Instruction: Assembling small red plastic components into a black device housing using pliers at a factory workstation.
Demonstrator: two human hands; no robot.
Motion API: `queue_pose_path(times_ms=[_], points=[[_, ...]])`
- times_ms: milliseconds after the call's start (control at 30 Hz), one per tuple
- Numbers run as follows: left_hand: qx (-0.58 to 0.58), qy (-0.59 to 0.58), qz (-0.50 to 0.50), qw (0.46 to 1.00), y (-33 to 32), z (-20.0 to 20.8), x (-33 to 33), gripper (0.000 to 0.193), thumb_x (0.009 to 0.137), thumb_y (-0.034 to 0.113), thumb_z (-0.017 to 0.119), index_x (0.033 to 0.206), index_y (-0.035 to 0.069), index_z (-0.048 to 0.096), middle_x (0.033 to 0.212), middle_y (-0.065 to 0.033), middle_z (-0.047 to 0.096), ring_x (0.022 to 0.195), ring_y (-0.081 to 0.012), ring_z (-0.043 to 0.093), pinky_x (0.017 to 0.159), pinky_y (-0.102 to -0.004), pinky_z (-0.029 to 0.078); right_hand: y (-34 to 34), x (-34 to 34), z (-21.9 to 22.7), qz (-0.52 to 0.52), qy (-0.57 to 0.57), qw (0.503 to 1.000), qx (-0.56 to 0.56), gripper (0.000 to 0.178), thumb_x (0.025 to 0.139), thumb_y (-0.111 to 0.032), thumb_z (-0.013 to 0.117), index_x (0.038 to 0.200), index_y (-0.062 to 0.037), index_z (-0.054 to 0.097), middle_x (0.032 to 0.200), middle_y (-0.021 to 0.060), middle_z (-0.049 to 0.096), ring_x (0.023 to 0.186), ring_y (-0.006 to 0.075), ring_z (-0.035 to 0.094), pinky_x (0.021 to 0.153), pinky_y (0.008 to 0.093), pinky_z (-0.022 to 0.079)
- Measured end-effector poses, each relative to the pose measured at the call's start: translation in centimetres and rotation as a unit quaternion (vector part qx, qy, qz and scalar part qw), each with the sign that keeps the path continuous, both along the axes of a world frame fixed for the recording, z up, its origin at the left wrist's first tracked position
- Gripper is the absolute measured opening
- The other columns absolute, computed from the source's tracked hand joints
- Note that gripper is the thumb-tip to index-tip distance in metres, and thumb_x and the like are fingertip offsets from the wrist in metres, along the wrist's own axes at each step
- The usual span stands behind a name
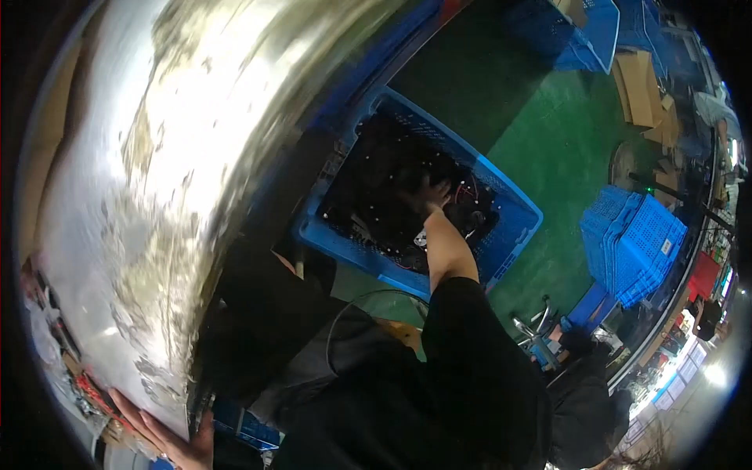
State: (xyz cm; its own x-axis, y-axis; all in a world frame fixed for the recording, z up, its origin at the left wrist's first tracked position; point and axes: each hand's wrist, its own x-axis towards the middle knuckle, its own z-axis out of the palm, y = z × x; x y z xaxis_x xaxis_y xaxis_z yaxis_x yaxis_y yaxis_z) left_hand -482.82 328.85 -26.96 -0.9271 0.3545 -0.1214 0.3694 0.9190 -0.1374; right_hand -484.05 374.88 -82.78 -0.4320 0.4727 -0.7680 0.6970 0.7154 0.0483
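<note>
My right arm stretches down into a blue plastic crate (513, 235) on the floor. Inside lie many dark parts (376, 172) with small white tips and a few thin red wires; their kind is too dark to make out. My right hand (432, 194) is over these parts, somewhat blurred, its fingers apart and nothing visibly held. At the lower left, my left hand (168, 440) rests on the edge of a shiny, worn metal tabletop (149, 258). Its fingers lie stretched out on the top and the thumb is at the edge.
Stacked blue crates (634, 243) stand on the green floor (548, 141) at the right. Another blue crate (576, 35) and cardboard boxes (638, 86) are at the far right. A metal-legged stool or stand (536, 321) is near my right side. People sit or stand along the right rim.
</note>
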Motion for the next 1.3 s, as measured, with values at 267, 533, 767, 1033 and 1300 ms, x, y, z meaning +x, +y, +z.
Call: queue_pose_path(times_ms=[267,533,767,1033,1300], points=[[-0.044,0.009,0.0,0.999,-0.5,0.6,-0.1,0.096,0.092,0.052,0.068,0.165,0.024,0.013,0.166,-0.0251,0.02,0.152,-0.0477,0.023,0.119,-0.0636,0.025,-9.8,4.5,-1.6,0.167,0.061,0.961,-0.211,0.121,0.075,-0.082,0.063,0.164,-0.0138,0.018,0.166,0.0325,0.009,0.152,0.052,0.01,0.121,0.0633,0.014],[0.025,-0.032,0.035,0.999,-0.4,0.6,-0.2,0.115,0.082,0.047,0.083,0.165,0.021,0.008,0.164,-0.0333,0.015,0.147,-0.0561,0.026,0.116,-0.0676,0.026,-10.4,1.4,-4.3,0.171,-0.018,0.98,-0.101,0.116,0.075,-0.051,0.081,0.163,-0.0319,0.009,0.161,0.0278,0.029,0.138,0.054,0.042,0.106,0.0659,0.04],[0.031,-0.059,0.099,0.993,-3.2,1.1,2.0,0.1,0.091,0.053,0.071,0.164,0.018,0.012,0.165,-0.0298,0.014,0.149,-0.0529,0.023,0.12,-0.0617,0.023,-10.7,-2.0,1.2,0.201,0.007,0.97,-0.138,0.1,0.08,-0.042,0.077,0.161,-0.0249,0.02,0.141,0.0262,0.056,0.123,0.0445,0.061,0.096,0.0539,0.051],[0.116,-0.1,0.004,0.988,-2.6,1.1,0.1,0.081,0.088,0.052,0.069,0.153,0.019,0.036,0.156,-0.0414,0.025,0.139,-0.0643,0.031,0.109,-0.0755,0.025,-12.9,-3.2,3.4,0.154,0.106,0.969,-0.163,0.097,0.08,-0.042,0.077,0.159,-0.0238,0.024,0.136,0.0256,0.06,0.119,0.0438,0.062,0.095,0.0524,0.052],[0.129,-0.017,0.008,0.991,-1.3,1.3,0.0,0.1,0.072,0.043,0.085,0.156,0.019,0.036,0.157,-0.0354,0.031,0.142,-0.0584,0.034,0.112,-0.0695,0.027,-7.5,4.3,-0.7,0.032,0.212,0.961,-0.175,0.095,0.08,-0.042,0.077,0.158,-0.0227,0.027,0.13,0.0251,0.064,0.116,0.0431,0.064,0.093,0.0509,0.053]])
